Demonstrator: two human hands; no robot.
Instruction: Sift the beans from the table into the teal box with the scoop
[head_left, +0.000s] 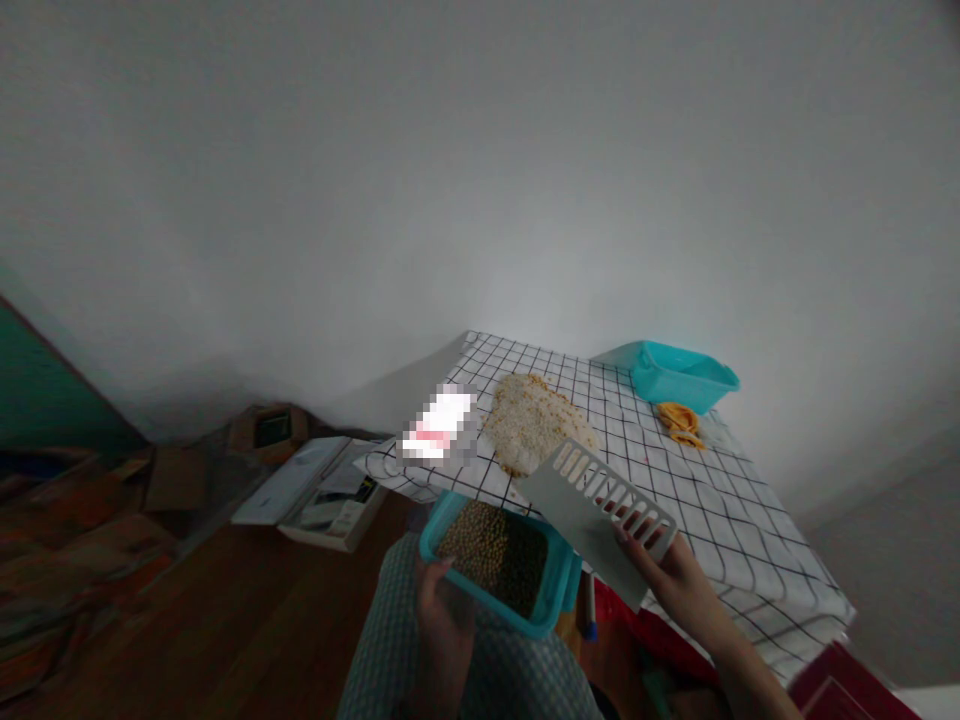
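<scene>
My left hand [441,610] grips the near rim of a teal tub [559,585] filled with small greenish-brown beans [495,555], held over my lap at the table's edge. My right hand [671,575] holds a flat grey slotted tray [592,505] by its near side, tilted above the tub. A pile of pale grains [532,420] lies on the checked tablecloth [720,500] just beyond the tub.
A second teal tub [679,372] stands at the table's far corner with orange peel-like pieces [681,420] beside it. A blurred white item [441,425] lies at the table's left edge. Books and boxes [322,485] sit on the wooden floor to the left. A bare wall rises behind.
</scene>
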